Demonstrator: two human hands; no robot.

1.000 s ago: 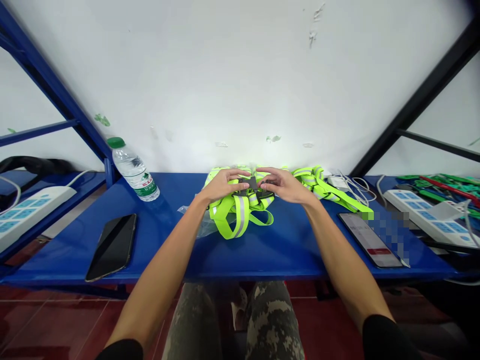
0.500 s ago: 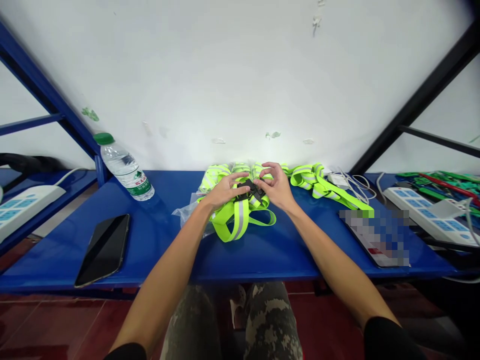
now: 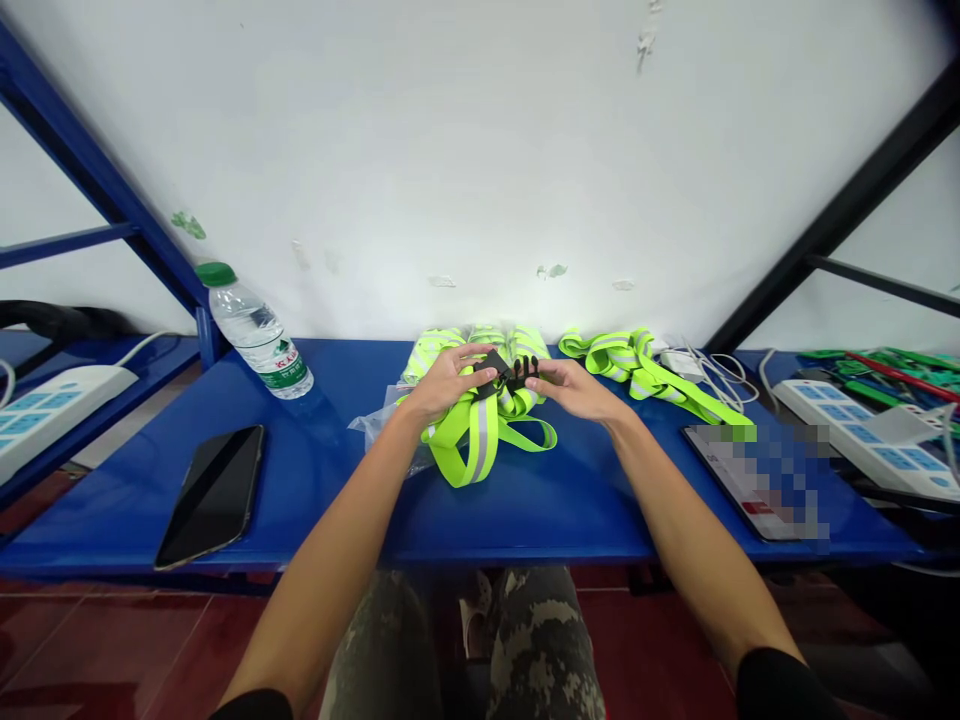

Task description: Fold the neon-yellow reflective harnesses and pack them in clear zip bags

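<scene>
Between my hands is a black plastic side-release buckle on neon yellow-green webbing with a grey reflective stripe. My left hand (image 3: 448, 382) pinches the black socket half (image 3: 491, 372). My right hand (image 3: 574, 386) grips the pronged half (image 3: 523, 372), its prongs showing. The two halves lie close together; whether they touch I cannot make out. A loop of the reflective strap (image 3: 480, 445) hangs below the buckle onto the blue table. Bundled reflective straps (image 3: 439, 345) lie behind my hands, partly hidden by them.
A water bottle (image 3: 259, 335) stands left on the blue table (image 3: 585, 510), with a dark phone (image 3: 212, 495) before it. Clear plastic film (image 3: 367, 428) lies by my left wrist. To the right are a loose strap (image 3: 645, 370), a white cable (image 3: 720, 370) and another device (image 3: 739, 480), partly blurred.
My right hand has turned lower and shifted right, exposing the buckle's pronged half. My left hand keeps its hold on the socket half. The view has shifted slightly.
</scene>
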